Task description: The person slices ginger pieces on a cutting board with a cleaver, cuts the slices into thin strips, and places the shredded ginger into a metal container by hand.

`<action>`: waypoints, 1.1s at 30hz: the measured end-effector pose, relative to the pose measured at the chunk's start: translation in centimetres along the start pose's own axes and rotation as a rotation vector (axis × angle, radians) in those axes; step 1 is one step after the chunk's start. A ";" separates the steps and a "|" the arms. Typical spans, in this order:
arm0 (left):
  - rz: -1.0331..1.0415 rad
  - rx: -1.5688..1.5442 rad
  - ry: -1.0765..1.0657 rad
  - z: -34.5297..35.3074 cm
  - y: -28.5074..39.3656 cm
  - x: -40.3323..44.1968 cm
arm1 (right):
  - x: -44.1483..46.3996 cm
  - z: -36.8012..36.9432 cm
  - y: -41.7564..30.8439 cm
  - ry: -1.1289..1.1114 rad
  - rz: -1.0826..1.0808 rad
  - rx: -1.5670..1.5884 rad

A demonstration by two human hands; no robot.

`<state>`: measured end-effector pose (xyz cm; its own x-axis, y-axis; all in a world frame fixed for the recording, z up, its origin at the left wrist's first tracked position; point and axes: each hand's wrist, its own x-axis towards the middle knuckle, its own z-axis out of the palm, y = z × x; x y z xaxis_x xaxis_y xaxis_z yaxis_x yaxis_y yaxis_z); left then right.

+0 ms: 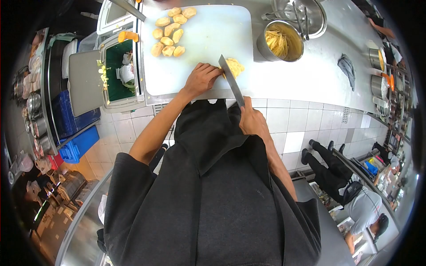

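Note:
My right hand (253, 119) is closed around the handle of a kitchen knife (232, 80), its long blade angled across the lower right of a white cutting board (213, 35). Curled fingers of my left hand (204, 79) press down just left of the blade, on a pale yellow potato mostly hidden beneath them. On the blade's other side lies a small heap of cut potato strips (235, 67). Several peeled potatoes (171, 29) are grouped at the board's upper left.
Right of the board stands a metal pot (263, 46) holding yellow strips, beside a steel bowl (322, 22) with utensils. A grey cloth (346, 70) lies farther right. Left of the counter is a lined waste bin (116, 94). Another person (361, 206) bends over at the lower right.

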<state>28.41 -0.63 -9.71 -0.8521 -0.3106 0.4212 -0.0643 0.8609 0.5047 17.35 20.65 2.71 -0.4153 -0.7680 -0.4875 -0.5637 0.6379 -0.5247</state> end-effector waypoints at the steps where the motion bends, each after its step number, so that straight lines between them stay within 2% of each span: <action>1: -0.001 0.000 0.000 0.0 0.0 0.1 | 0.0 -0.1 -0.2 0.006 0.006 -0.012; 28: -0.001 -0.024 0.016 0.1 -0.1 0.0 | 2.6 0.9 0.5 0.056 -0.163 0.001; 33: -0.026 -0.046 0.077 0.0 0.3 0.2 | 3.3 2.0 1.0 0.093 -0.158 0.035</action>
<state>28.25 -0.42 -9.48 -0.8080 -0.3640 0.4633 -0.0605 0.8334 0.5493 16.86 18.90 -0.81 -0.3888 -0.8598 -0.3311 -0.6024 0.5091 -0.6147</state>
